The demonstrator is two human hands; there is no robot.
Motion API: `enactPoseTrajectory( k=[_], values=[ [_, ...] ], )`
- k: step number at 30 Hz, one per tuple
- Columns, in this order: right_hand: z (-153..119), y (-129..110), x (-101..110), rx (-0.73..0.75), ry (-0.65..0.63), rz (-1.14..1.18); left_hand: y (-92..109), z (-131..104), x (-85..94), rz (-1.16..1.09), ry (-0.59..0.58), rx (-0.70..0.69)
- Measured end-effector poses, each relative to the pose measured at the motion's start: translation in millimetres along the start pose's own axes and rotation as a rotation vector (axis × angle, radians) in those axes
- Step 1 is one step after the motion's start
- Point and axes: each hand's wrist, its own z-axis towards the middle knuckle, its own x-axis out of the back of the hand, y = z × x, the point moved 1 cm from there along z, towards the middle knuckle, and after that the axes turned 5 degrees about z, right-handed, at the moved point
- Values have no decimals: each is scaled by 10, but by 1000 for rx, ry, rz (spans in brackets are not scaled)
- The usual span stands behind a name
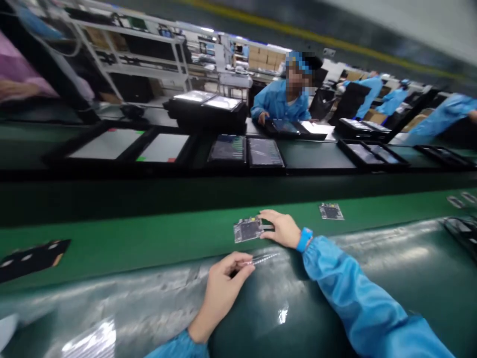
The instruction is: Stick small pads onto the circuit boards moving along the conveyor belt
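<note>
My right hand (281,229), with a blue band at the wrist, pinches the right edge of a small circuit board (249,230) over the green belt (179,229). Whether the board rests on the belt or is slightly raised, I cannot tell. Closer to me, my left hand (228,283) is closed, thumb against fingertips, on a thin clear plastic strip (266,258) that points to the right. A second circuit board (331,211) lies flat on the belt, beyond my right wrist.
A dark perforated panel (33,259) lies at the belt's left. Black trays with flat panels (265,151) line the raised shelf behind. Across from me a person in blue (281,102) handles another tray. A clear bag (91,343) lies on the near mat.
</note>
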Motion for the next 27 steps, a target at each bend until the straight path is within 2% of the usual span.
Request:
enactPoseTrajectory(
  k=[2, 5, 8, 11, 13, 17, 23, 27],
  values=[
    [0, -83, 33, -10, 121, 95, -14, 13, 5, 2, 4, 2],
    [-104, -131, 186, -93, 330, 395, -11, 22, -1, -18, -19, -3],
    [-233, -161, 319, -120, 421, 654, -3, 23, -5, -16, -2, 4],
    [-305, -257, 360, -182, 395, 779, -7, 28, -5, 1, 16, 12],
    [-321, -357, 347, -251, 348, 944, -12, 33, -4, 4, 11, 8],
    [-335, -572, 313, -258, 293, 1234, -21, 36, -6, 3, 19, 6],
    [-408, -751, 203, -224, 311, 1200, -20, 24, -25, -9, 26, 12],
    [-424, -817, 99, -212, 226, 1137, -35, 28, -27, -13, 21, 0]
  ],
)
